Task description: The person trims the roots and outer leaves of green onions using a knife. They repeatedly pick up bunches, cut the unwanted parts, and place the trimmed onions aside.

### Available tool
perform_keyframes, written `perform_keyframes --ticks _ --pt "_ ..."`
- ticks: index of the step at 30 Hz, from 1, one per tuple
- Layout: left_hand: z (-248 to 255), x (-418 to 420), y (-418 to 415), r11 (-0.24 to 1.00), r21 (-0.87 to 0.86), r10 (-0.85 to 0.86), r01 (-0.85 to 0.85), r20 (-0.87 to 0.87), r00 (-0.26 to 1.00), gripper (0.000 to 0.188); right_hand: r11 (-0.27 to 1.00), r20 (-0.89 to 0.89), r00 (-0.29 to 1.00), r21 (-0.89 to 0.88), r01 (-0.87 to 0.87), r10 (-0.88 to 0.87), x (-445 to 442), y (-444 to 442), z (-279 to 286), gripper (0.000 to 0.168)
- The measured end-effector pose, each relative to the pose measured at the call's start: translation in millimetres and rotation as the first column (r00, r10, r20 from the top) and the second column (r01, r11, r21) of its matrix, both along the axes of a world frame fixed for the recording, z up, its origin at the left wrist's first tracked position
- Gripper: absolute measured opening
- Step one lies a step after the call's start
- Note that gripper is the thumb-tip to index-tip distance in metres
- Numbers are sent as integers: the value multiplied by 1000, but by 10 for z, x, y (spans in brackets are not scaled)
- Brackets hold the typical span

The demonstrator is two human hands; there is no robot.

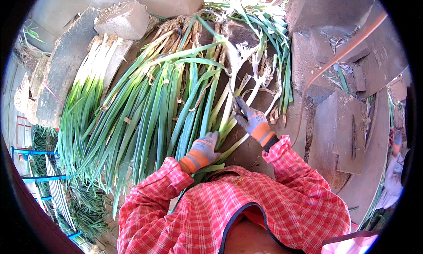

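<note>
My left hand point(202, 151), in a grey and orange work glove, is closed around the green part of several leek-like green onions point(226, 113). Their white stems point away from me, and roots hang at the far ends. My right hand point(252, 120), in a matching glove, is just right of these stems. Its thumb and fingers meet at the lower end of a thin curved strip point(232, 88); whether that is a peeled leaf or a blade, I cannot tell. Left of my hands lies a broad heap of unpeeled green onions point(155, 98) with brown, soil-covered roots.
White-stemmed onions point(96, 65) lie at the left beside a weathered board point(71, 62) and a concrete block point(122, 19). Leaf waste point(274, 32) is piled at the back. A brown cable or hose point(317, 74) crosses at the right, near wooden boards point(337, 131). Another person's gloved hand point(396, 143) shows at the far right.
</note>
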State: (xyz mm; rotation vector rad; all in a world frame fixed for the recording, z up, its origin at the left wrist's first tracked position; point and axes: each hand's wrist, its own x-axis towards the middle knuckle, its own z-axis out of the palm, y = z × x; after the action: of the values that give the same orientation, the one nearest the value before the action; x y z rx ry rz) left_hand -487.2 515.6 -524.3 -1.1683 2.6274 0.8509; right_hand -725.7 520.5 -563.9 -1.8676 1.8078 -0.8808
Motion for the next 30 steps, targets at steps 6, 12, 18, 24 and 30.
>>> perform_keyframes --ticks 6,12,18,24,30 --pt "77 -292 -939 835 -494 201 -242 -135 970 72 985 -183 979 163 -55 85 107 7 -106 61" --pt "-643 -472 -1365 892 -313 371 -325 98 923 74 987 -105 990 143 -76 92 178 -286 -165 61" --pt "-850 338 -1878 714 519 692 -469 -424 585 64 988 -109 992 150 -44 61 483 -185 -74 63" --pt "-889 495 -1918 648 668 738 -366 -435 516 48 984 -124 991 180 -17 40 709 -363 -126 65" --pt "-1027 440 -1956 882 -42 401 -470 -457 794 55 972 -171 985 231 34 6 768 -580 -173 65"
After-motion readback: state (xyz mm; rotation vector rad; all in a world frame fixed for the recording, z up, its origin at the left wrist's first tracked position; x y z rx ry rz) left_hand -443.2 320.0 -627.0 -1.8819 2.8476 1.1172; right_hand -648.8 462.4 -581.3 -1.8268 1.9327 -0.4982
